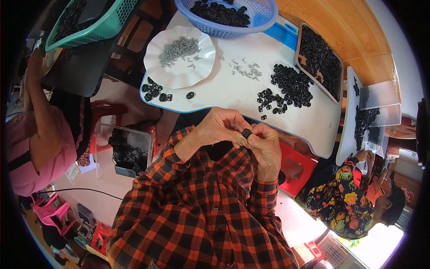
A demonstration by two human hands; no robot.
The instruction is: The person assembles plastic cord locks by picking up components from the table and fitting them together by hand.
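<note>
Above the table's near edge, my left hand (219,127) and my right hand (265,145) meet, their fingertips closed on one small black plastic piece (246,133). A loose pile of similar black pieces (293,85) covers the table's right part. Several oval black pieces (155,93) sit at the left edge, by a white scalloped plate (154,67). On that plate lies a heap of tiny grey pieces (179,50) that look like springs. More of these grey pieces (246,69) are scattered mid-table.
A blue basket (215,29) and a metal tray (340,80), both holding black pieces, stand on the white table (215,96). At upper left is a green basket (118,24). A red stool (298,172) stands below the table. Other people (49,143) work at both sides.
</note>
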